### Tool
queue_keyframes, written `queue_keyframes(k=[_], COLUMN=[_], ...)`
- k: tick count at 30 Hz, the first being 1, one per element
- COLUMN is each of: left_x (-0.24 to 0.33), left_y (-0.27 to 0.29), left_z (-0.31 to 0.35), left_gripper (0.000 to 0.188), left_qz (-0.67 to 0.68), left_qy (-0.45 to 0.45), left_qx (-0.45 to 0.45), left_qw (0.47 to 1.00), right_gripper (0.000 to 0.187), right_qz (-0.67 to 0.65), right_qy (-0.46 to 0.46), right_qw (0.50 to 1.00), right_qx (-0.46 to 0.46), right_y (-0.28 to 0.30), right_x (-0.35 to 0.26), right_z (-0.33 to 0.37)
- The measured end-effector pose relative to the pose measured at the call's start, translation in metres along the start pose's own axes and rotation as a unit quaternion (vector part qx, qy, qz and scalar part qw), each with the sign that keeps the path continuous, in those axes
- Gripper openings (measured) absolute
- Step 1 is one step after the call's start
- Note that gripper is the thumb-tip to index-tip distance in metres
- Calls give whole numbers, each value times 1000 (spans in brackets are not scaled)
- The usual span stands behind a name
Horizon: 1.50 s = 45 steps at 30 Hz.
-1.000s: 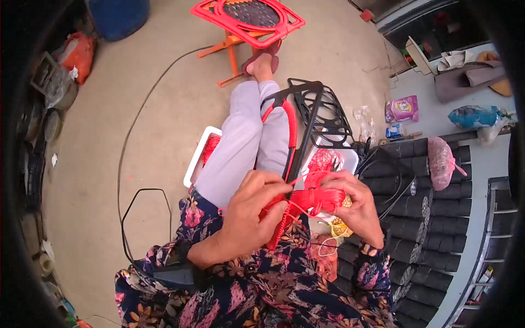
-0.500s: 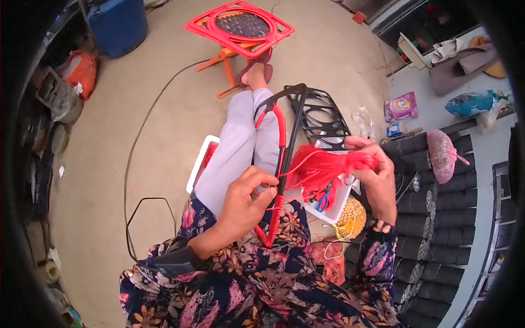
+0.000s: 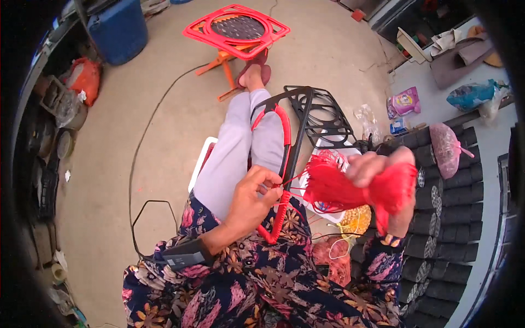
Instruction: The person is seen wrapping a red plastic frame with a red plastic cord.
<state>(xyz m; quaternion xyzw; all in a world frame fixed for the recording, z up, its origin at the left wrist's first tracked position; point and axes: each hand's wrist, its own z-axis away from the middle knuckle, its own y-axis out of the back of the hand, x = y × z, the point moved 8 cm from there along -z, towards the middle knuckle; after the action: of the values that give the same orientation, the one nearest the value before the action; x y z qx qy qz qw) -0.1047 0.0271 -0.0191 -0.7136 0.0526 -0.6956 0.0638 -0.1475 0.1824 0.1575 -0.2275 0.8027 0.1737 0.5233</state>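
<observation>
Head view: black frame (image 3: 298, 136), partly wrapped in red cord (image 3: 281, 213).

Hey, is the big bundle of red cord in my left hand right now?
No, the red cord is in your right hand, while your left hand is at the partly wrapped frame.
</observation>
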Motion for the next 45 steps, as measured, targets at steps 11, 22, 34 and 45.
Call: queue_keyframes(k=[11, 22, 34, 45], left_x=[-5, -7, -24, -21], left_y=[-5, 4, -7, -13], left_z=[-9, -8, -4, 8], left_gripper=[3, 3, 5, 16], left_qz=[35, 50, 149, 183], left_qy=[26, 40, 160, 134], left_qx=[13, 12, 2, -12], left_qw=[999, 998, 976, 974], right_gripper=[26, 43, 25, 20], right_qz=[-344, -135, 80, 121], right_qy=[156, 149, -306, -395], right_qw=[914, 943, 925, 903], right_qx=[-147, 266, 208, 116], right_y=[22, 159, 7, -15], right_x=[-85, -133, 92, 101], right_z=[-4, 94, 80, 89])
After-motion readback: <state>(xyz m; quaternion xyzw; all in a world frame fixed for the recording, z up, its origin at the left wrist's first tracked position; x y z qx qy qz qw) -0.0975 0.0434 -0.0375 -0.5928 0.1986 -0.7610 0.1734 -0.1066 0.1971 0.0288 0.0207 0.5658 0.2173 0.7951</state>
